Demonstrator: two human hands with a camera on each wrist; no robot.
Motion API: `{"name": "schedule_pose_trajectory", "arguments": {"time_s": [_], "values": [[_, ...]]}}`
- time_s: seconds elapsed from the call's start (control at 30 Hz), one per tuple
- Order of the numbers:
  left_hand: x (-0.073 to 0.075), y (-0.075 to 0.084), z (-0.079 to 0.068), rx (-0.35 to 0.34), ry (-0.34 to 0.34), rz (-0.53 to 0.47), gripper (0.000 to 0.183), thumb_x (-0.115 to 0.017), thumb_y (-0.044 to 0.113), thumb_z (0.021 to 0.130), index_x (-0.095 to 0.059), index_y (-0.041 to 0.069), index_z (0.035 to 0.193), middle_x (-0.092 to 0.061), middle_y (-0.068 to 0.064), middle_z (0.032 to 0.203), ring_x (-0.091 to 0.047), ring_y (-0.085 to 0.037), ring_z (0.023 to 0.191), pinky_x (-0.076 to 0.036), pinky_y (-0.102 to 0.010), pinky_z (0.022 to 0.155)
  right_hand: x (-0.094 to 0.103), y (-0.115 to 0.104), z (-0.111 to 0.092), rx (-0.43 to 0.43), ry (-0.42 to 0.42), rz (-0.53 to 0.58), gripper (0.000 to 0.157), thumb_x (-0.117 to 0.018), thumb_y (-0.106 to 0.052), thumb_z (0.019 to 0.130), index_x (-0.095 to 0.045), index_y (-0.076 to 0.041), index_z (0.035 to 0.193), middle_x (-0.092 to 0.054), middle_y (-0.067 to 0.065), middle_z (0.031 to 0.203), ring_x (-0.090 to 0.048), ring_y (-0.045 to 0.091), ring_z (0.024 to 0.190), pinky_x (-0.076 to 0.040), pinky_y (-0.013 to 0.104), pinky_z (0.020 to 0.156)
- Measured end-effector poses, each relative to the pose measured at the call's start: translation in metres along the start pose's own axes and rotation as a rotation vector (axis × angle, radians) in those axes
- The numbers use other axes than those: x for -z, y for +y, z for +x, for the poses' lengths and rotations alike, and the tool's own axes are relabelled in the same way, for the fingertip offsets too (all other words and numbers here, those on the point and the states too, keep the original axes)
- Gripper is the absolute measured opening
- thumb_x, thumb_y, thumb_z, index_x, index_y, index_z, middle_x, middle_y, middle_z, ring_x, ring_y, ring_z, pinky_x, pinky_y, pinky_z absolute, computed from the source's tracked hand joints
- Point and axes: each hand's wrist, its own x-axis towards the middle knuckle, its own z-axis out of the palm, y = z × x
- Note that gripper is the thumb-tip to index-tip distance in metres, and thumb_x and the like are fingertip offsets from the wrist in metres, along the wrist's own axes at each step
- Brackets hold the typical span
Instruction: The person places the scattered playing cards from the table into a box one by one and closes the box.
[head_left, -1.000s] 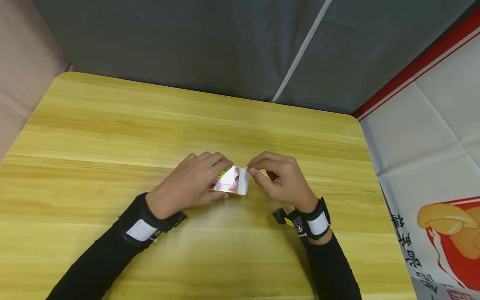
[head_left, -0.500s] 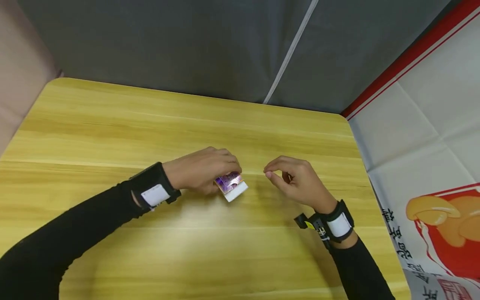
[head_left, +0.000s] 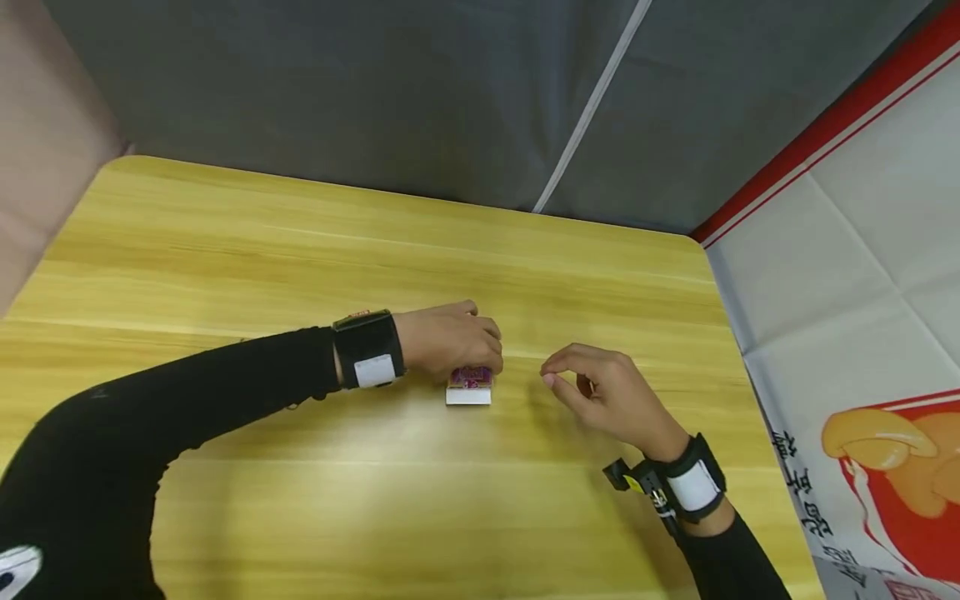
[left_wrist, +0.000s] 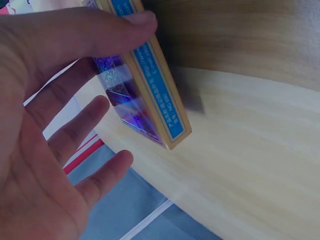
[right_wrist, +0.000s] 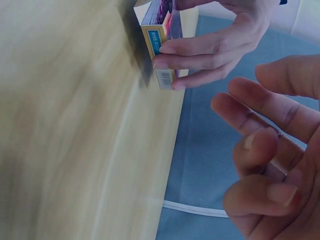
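Note:
A small, shiny purple cardboard box (head_left: 471,377) with gold edges is held in my left hand (head_left: 453,340) near the middle of the table. Its white end flap (head_left: 468,397) stands folded out toward me. In the left wrist view, the thumb lies on the blue-labelled narrow side of the box (left_wrist: 157,90). From the right wrist view, several left fingertips press against the box's other narrow side (right_wrist: 155,42). My right hand (head_left: 611,398) hovers to the right, apart from the box. Its fingers are loosely bent, thumb near the index finger, with nothing between them.
The wood-grain table (head_left: 300,517) extends around both hands. A grey curtain (head_left: 337,100) hangs along its far edge. On the right is a white panel (head_left: 862,308) with a red border and printed pictures.
The left hand has turned the box so its white flap, first facing right, faces me. The right hand has let go of the flap and drawn back to the right and nearer.

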Motion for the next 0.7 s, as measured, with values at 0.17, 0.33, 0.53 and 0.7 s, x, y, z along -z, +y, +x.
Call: {"name": "schedule_pose_trajectory", "arguments": {"time_s": [0.17,0.33,0.53,0.7], "values": [[-0.008,0.000,0.001,-0.033,0.001,0.024,0.051,-0.073,-0.002,0.073,-0.067,0.025,0.116,-0.068,0.008,0.126,-0.044,-0.019,0.133,-0.043,-0.051,0.100,-0.005,-0.003,-0.008,-0.017,-0.012,0.021,0.015,-0.062,-0.023,0.093,-0.075,-0.016,0.095,-0.074,-0.004,0.097,-0.047,0.002,0.052,-0.044,0.021,0.044],[-0.010,0.000,0.001,-0.027,0.000,0.031,0.049,-0.072,0.000,0.079,-0.065,0.026,0.120,-0.064,0.009,0.133,-0.042,-0.020,0.135,-0.048,-0.048,0.094,-0.011,-0.005,-0.008,-0.018,-0.034,0.038,0.016,-0.062,-0.023,0.093,-0.075,-0.015,0.094,-0.074,-0.003,0.096,-0.048,0.003,0.052,-0.044,0.021,0.043],[-0.013,0.000,-0.020,0.016,0.099,0.033,0.050,-0.053,-0.004,0.093,-0.054,0.021,0.136,-0.047,-0.002,0.151,-0.033,-0.024,0.141,-0.043,-0.053,0.105,-0.021,-0.010,-0.003,0.014,-0.082,0.010,0.018,-0.062,-0.023,0.093,-0.074,-0.014,0.102,-0.074,-0.002,0.104,-0.048,0.000,0.057,-0.045,0.019,0.046],[-0.029,0.010,-0.053,0.051,0.333,-0.021,0.035,-0.058,0.006,0.091,-0.060,0.011,0.126,-0.058,-0.012,0.138,-0.049,-0.027,0.128,-0.052,-0.045,0.095,-0.029,-0.013,0.005,0.096,-0.101,-0.039,0.023,-0.066,-0.023,0.089,-0.072,-0.012,0.109,-0.069,0.005,0.122,-0.053,-0.001,0.064,-0.049,0.019,0.050]]}}
